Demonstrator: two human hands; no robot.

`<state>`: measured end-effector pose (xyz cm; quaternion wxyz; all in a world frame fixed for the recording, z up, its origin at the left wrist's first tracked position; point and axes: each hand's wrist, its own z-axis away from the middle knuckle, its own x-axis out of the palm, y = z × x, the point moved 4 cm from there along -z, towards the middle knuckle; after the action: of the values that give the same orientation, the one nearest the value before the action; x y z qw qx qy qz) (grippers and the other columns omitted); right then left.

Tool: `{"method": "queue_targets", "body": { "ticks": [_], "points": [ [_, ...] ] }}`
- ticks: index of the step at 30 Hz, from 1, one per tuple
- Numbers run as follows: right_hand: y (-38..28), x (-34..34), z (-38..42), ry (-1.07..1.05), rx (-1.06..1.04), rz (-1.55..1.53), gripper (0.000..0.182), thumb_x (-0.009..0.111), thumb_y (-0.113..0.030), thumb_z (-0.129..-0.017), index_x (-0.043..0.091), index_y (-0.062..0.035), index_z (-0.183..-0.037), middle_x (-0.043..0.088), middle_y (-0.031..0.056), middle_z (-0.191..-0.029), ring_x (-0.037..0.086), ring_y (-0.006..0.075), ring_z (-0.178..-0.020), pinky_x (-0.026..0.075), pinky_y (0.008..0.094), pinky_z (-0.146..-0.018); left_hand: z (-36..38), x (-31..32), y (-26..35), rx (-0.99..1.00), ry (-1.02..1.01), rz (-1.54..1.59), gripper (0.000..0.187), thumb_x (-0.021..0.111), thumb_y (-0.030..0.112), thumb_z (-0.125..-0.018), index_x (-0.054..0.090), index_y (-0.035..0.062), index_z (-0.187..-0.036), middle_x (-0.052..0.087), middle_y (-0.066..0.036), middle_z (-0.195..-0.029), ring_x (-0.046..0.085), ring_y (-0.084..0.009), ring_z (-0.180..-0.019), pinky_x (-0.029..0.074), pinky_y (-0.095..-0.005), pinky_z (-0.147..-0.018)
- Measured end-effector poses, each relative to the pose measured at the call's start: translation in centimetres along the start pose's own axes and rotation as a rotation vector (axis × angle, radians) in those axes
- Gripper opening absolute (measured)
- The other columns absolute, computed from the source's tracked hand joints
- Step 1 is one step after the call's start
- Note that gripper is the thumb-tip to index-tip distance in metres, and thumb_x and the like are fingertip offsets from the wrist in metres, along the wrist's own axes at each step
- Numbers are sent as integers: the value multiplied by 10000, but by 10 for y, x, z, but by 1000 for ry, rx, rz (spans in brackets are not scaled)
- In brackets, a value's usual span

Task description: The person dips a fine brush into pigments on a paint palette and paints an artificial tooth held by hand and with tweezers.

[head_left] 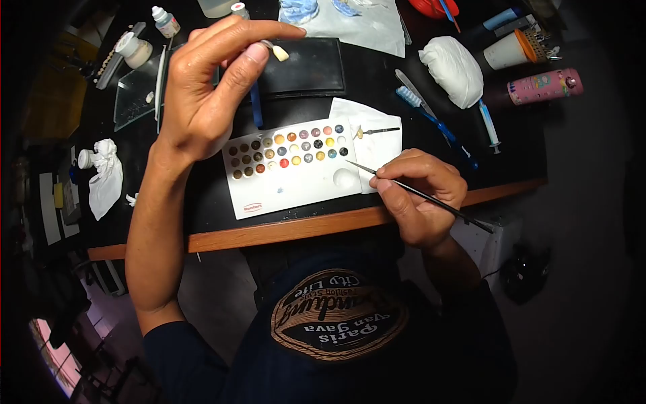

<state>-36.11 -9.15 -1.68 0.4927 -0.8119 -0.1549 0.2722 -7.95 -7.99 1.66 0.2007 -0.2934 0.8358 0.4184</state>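
My left hand (208,87) is raised over the table with thumb and fingers pinched. At their tips is a small cream-coloured dental crown (280,53), joined to a small greyish piece mostly hidden by the thumb. My right hand (424,192) grips a thin dark paintbrush (431,198) like a pen, its fine tip pointing left near the palette's lower right. Between my hands lies a white palette (303,185) with rows of coloured paint wells and a shallow round hollow. A white cloth or paper (377,145) with a small dark-handled tool on it lies partly under the palette.
A black flat case (303,67) lies beyond the palette. At right are a toothbrush (431,114), a syringe (489,128), a white wrapped bundle (451,71) and a pink can (545,87). A dropper bottle (165,22) and small jar (133,50) stand at left.
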Motion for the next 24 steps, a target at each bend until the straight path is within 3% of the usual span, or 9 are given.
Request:
{"method": "queue_targets", "body": {
  "ticks": [1,4,24],
  "points": [
    [4,1,6,6,-3,15,67,690,38,-849,684,58,-912,715,145,-790,691,158,-717,533,256,-651,0,0,-2,52,6,-28,391,522,244,-1017,754,26,-1244,479,7,-774,398,-73,-684,292,-256,-611],
    [8,8,12,79,-27,18,53,717,55,-788,703,22,-828,673,50,-713,520,3,-534,349,184,-473,5,2,-9,-13,6,23,373,511,204,-1028,752,31,-1254,519,12,-797,383,-37,-633,262,-231,-553],
    [9,13,8,47,14,154,57,711,45,-745,700,16,-793,651,37,-647,562,27,-520,377,195,-452,7,5,-5,-35,1,32,354,510,190,-1044,754,37,-1250,544,19,-817,394,-20,-636,275,-222,-563]
  ]
}}
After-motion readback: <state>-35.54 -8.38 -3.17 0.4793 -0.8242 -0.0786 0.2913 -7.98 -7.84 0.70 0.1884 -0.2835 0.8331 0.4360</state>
